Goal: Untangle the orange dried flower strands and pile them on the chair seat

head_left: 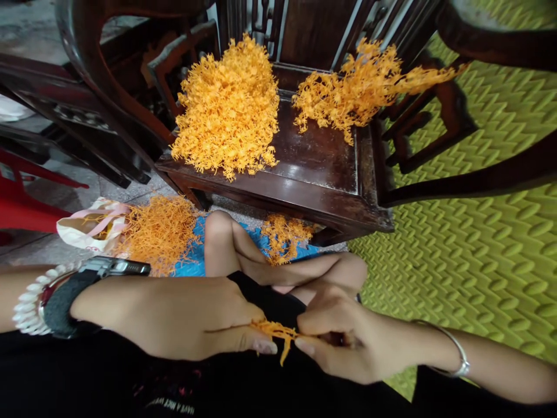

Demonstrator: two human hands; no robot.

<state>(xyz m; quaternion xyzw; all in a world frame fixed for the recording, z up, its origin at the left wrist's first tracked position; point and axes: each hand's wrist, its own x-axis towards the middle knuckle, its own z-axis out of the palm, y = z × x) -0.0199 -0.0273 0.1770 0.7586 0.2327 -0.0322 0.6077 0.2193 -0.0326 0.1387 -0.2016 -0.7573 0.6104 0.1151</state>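
Note:
Over my lap, my left hand (pixel 187 316) pinches one end of a small orange stringy piece (pixel 282 333) with thin branching ends. The thumb and fingertips of my right hand (pixel 342 337) are closed on its other end. The piece stretches across the short gap between both hands, with one strand hanging down. Its ends are hidden inside the fingers. Beyond my hands, a large heap of similar orange frilly pieces (pixel 230 110) sits on the dark wooden chair (pixel 313 151). To its right on the seat lies a looser orange bunch (pixel 348 93).
Loose orange strands (pixel 161 229) are piled on the floor at left, beside a white bag with pink handles (pixel 93 226). More orange pieces (pixel 285 235) lie on blue sheeting (pixel 191 264) beyond my crossed legs. A red stool (pixel 26 197) stands far left; green textured matting (pixel 478 249) covers the right.

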